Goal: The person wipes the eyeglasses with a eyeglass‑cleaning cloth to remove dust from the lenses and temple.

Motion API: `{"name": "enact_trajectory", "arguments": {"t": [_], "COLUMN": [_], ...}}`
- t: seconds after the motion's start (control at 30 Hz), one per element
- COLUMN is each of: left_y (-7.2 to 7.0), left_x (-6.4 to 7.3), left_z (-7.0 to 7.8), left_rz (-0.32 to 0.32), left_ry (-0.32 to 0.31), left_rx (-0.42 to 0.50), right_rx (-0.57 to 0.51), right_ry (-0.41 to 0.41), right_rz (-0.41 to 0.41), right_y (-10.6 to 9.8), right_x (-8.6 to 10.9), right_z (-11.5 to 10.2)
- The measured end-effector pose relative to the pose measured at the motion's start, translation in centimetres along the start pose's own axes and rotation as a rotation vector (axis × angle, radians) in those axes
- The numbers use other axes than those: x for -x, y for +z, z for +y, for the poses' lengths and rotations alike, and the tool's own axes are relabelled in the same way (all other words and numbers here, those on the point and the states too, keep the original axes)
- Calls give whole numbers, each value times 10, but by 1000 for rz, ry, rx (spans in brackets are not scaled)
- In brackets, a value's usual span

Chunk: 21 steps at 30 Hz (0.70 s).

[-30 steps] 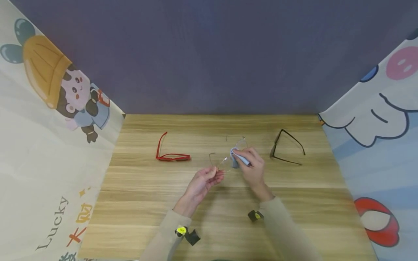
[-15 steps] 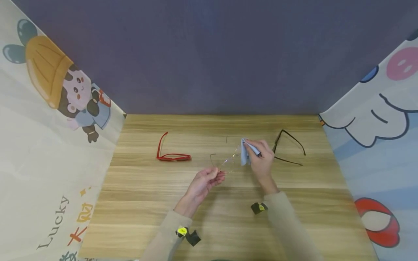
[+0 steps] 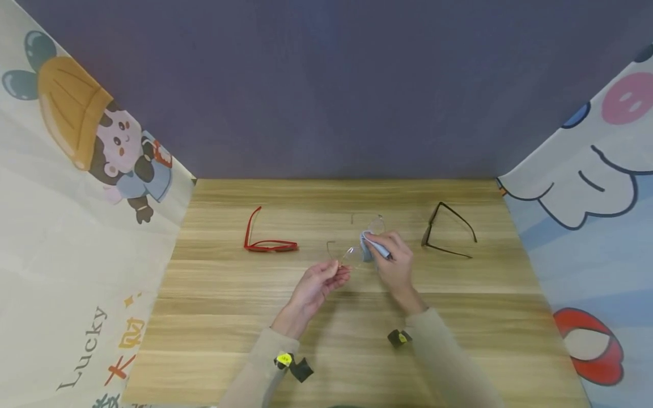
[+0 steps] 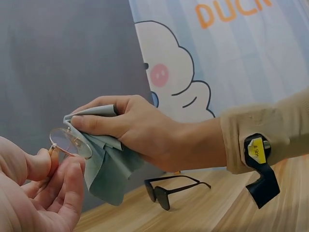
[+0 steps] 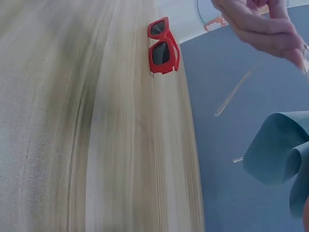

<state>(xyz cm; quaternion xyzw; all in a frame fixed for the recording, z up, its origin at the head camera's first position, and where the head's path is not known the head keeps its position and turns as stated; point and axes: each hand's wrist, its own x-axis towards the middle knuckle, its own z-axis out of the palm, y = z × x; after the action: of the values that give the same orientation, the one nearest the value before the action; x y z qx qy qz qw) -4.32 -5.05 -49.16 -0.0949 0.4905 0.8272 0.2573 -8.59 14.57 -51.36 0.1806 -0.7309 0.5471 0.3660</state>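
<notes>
Our left grip pinches the clear glasses; our right grip clamps the cloth at their right side. We should rub lightly.

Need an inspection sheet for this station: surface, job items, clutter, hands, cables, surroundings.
Surface: wood-grain table.
Job's things: clear glasses, held in the air; blue cloth at one lens.
Clutter: red glasses on the left, black glasses on the right.
Hands: left hand pinches the clear glasses; right hand grips the cloth.
Cables: nothing seen.
Surroundings: dark backdrop, cartoon-printed side panels.
</notes>
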Motion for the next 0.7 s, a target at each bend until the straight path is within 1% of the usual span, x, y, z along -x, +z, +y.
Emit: {"name": "enact_trajectory", "arguments": {"t": [0.1,0.23,0.3,0.4,0.57,0.63,0.7], "left_y": [-1,-2,-2,-2,-4,-4,-5], "left_x": [0,1,2,2,2,2,2], "left_z": [0,0,0,-1,-2,-3,-3], "left_rz": [-1,3,2,4,-5,-9,-7], "left_ry": [0,-8,-15,-22,-23,-23,-24], "left_rx": [-2,-7,-12,-20,-14,-14,-18], "right_rx": [-23,-40,-32,2,26,23,18], "right_ry": [-11,30,42,43,63,69,71], "right_rz": [5,65,100,125,119,91,46], "right_y": [1,-1,-3,-4,-5,-5,-4], "right_x": [-2,-13,-19,-24,-21,-16,-10], "right_z": [2,7,11,15,15,12,10]}}
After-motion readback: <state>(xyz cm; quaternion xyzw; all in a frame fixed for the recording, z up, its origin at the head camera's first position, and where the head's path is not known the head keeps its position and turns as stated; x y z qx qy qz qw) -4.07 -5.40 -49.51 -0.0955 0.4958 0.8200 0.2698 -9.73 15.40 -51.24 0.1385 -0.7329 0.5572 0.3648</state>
